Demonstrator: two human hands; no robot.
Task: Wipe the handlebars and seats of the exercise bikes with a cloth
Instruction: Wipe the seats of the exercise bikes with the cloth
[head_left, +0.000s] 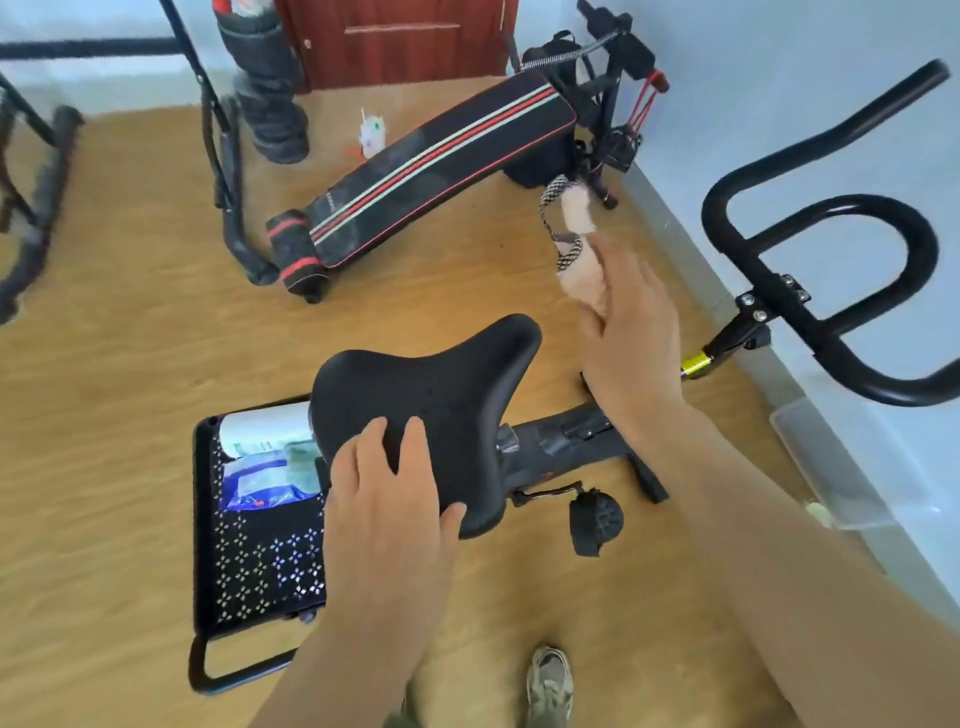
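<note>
Left hand (387, 493) spread flat on seat (426, 400) rear edge; right hand (631, 332) pinches cloth (576, 218) above seat nose. Loose grip, cloth could drop to floor (130, 338).

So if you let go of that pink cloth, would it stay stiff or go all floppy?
Probably floppy: the cloth already bends and bunches where the right hand pinches it above the bike seat. It looks thin, so likely light. Its checked edge hangs loose, so it would probably drape or drop rather than hold shape.
</note>
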